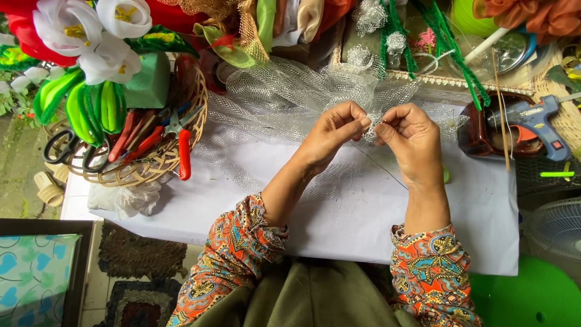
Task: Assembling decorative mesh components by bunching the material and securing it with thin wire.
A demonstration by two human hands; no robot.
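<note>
My left hand (331,134) and my right hand (411,140) meet over a white sheet (339,212) on the table. Both pinch a small gathered piece of silver-white mesh (372,118) between thumbs and fingertips. A thin wire (381,168) trails down from the pinch across the sheet. More of the same sheer mesh (284,91) lies bunched behind my hands and spreads to the left. My patterned orange sleeves cover both forearms near the bottom.
A wicker basket (151,163) at left holds scissors (66,148), red-handled pliers (183,151), green foam and white fabric flowers (97,36). A blue glue gun (535,121) rests on a brown tray (478,133) at right. Green pipe cleaners (448,48) lie behind. A fan (554,227) stands at lower right.
</note>
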